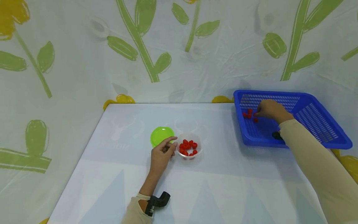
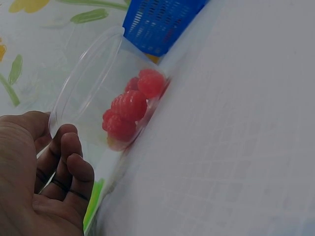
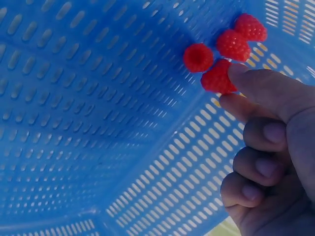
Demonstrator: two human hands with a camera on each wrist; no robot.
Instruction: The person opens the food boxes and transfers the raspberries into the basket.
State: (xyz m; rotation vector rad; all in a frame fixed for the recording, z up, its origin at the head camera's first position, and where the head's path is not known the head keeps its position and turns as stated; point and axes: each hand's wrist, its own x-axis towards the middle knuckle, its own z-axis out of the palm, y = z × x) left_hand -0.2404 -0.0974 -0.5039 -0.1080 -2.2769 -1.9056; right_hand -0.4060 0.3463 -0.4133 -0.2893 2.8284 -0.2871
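A clear plastic cup (image 1: 199, 143) stands on the table with several red raspberries (image 1: 185, 145) in the bottom. My left hand (image 1: 161, 154) is at the cup's left side, thumb and fingertips holding its rim, the other fingers loosely curled. Inside the blue basket (image 1: 260, 144), my right hand (image 1: 270, 109) pinches one raspberry (image 3: 216, 78) between thumb and index finger. More raspberries lie close by it at the basket's left end, among them one raspberry (image 3: 198, 57) right beside the pinched one.
A bright green round lid (image 1: 161, 134) lies just left of the cup, partly behind my left fingers. The basket's slotted walls rise around my right hand. Behind the white table (image 1: 212, 180) hangs a wall sheet (image 1: 212, 68) printed with flowers.
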